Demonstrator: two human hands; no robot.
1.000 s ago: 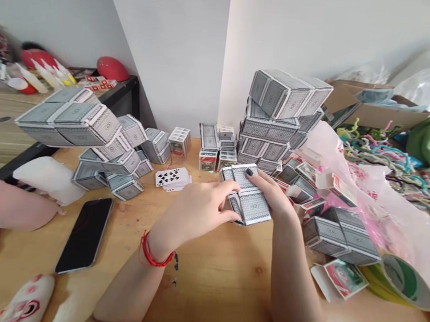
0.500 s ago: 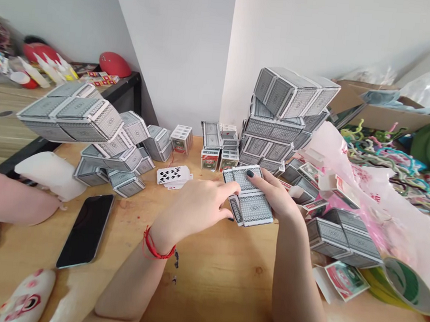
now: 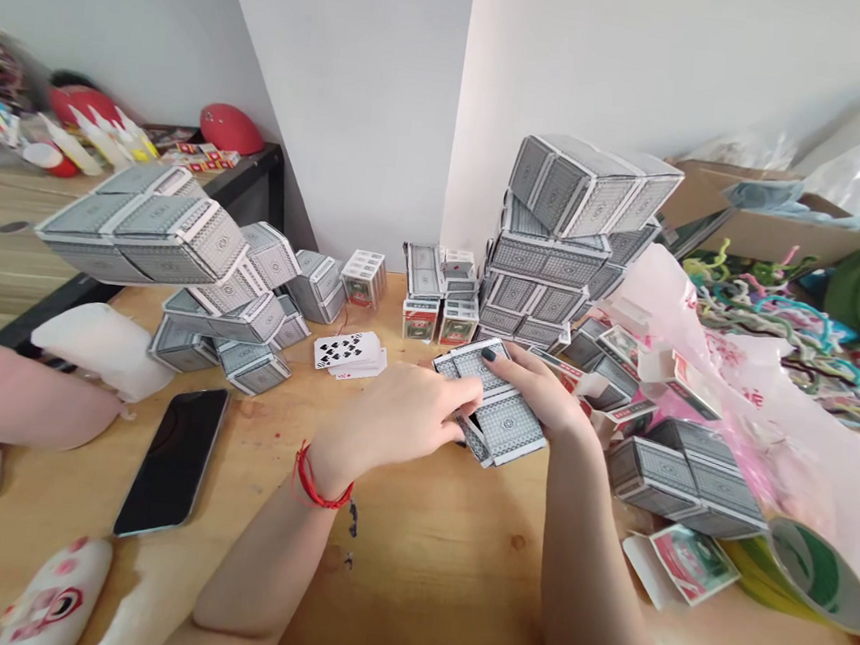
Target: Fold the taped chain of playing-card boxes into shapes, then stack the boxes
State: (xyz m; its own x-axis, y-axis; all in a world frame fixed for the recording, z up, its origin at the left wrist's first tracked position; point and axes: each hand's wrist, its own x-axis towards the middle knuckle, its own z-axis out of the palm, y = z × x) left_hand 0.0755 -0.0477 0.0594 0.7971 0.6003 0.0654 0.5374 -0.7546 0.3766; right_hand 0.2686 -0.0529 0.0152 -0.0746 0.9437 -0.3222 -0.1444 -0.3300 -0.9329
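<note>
Right hand clamps card block; left hand at its left edge, closure indeterminate; long axis slants toward bench near edge

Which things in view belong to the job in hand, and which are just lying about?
Apparently part of the job: card-patterned block, gripped by right hand, left hand at its edge; tall block stack; loose playing cards.

Apparently lying about: smartphone; open cardboard box.

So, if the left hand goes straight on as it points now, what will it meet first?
Most likely the card-covered block in the right hand; the left hand seems to touch it.
</note>
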